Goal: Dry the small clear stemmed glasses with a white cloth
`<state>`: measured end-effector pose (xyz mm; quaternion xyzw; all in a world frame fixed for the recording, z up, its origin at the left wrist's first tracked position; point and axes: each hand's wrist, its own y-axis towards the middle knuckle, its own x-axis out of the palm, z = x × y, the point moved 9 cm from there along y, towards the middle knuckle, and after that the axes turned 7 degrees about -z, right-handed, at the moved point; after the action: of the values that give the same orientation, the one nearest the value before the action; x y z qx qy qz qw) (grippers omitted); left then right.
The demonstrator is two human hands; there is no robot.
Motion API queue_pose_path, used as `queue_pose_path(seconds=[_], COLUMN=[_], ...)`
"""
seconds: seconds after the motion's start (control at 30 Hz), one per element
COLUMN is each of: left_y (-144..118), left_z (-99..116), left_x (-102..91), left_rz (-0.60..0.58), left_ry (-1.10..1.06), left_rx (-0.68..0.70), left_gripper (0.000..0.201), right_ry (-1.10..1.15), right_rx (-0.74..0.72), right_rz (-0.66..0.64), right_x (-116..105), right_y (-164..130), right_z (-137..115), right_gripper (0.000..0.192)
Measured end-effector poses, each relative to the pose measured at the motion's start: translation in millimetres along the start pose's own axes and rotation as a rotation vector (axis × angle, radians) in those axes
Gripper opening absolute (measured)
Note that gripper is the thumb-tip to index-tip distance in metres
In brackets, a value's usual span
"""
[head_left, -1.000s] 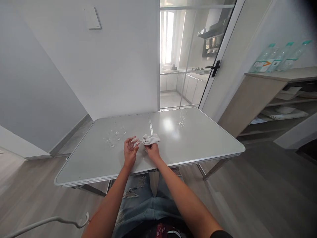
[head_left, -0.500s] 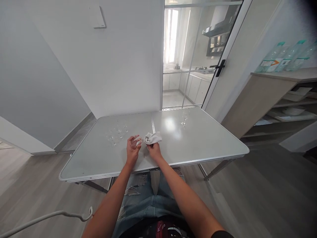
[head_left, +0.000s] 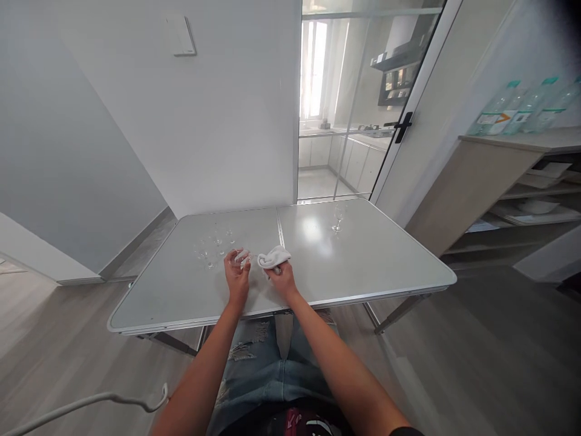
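Note:
My left hand [head_left: 237, 278] grips a small clear glass [head_left: 238, 259] just above the grey folding table [head_left: 372, 272], near its middle. My right hand [head_left: 282, 278] holds a crumpled white cloth [head_left: 273, 257] right beside the glass, the two almost touching. Several more clear stemmed glasses [head_left: 211, 248] stand in a group just left of my left hand. One stemmed glass [head_left: 337, 217] stands alone at the far right half of the table.
A white wall stands behind the table, with a glass sliding door [head_left: 354, 103] to a kitchen at the back right. A wooden shelf unit [head_left: 512, 181] with plastic water bottles [head_left: 521, 109] on top is at the right. A white cable [head_left: 91, 402] hangs at lower left.
Both hands have shifted slightly left over the table, the cloth moving with the right hand and staying close to the glass. The camera view has also drifted a little.

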<state>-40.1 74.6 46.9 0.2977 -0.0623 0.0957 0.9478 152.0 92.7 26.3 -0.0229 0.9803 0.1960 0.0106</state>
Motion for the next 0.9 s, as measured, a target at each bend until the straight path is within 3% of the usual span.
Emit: queue_pose_path(seconds=[0.13, 0.23, 0.4, 0.47, 0.53, 0.67, 0.77, 0.83, 0.9], left_y=[0.0, 0.3, -0.3, -0.8, -1.1, -2.0, -3.3, -4.3, -5.2], left_z=[-2.2, -3.9, -5.3, -4.4, -3.4, -2.3, -1.7, -0.9, -0.5], left_x=[-1.7, -2.3, -2.0, -2.0, -1.8, 0.8, 6.2, 12.4, 17.3], left_rz=[0.016, 0.023, 0.016, 0.018, 0.022, 0.012, -0.034, -0.094, -0.143], left_ry=[0.004, 0.006, 0.022, 0.025, 0.035, 0.031, 0.017, 0.004, -0.024], left_rx=[-0.008, -0.011, -0.027, -0.026, -0.026, -0.036, -0.059, -0.074, -0.084], left_gripper=[0.056, 0.055, 0.057, 0.057, 0.058, 0.06, 0.06, 0.061, 0.062], right_ry=[-0.057, 0.028, 0.187, 0.133, 0.056, -0.07, -0.199, -0.289, -0.405], right_rx=[-0.086, -0.089, -0.035, -0.084, -0.126, -0.116, -0.12, -0.119, -0.105], right_rz=[0.11, 0.075, -0.091, -0.209, -0.271, -0.158, -0.028, -0.038, -0.091], right_x=[-14.6, -15.1, -0.6, 9.5, 14.8, 6.6, -1.1, 2.8, 9.8], right_y=[-4.8, -5.8, -8.3, -10.2, -11.5, -9.7, -11.0, -12.1, -12.2], right_z=[-17.2, -19.3, -17.5, -25.2, -30.5, -28.5, -28.0, -28.0, -27.9], right_gripper=[0.011, 0.006, 0.042, 0.032, 0.007, 0.042, 0.03, 0.016, 0.023])
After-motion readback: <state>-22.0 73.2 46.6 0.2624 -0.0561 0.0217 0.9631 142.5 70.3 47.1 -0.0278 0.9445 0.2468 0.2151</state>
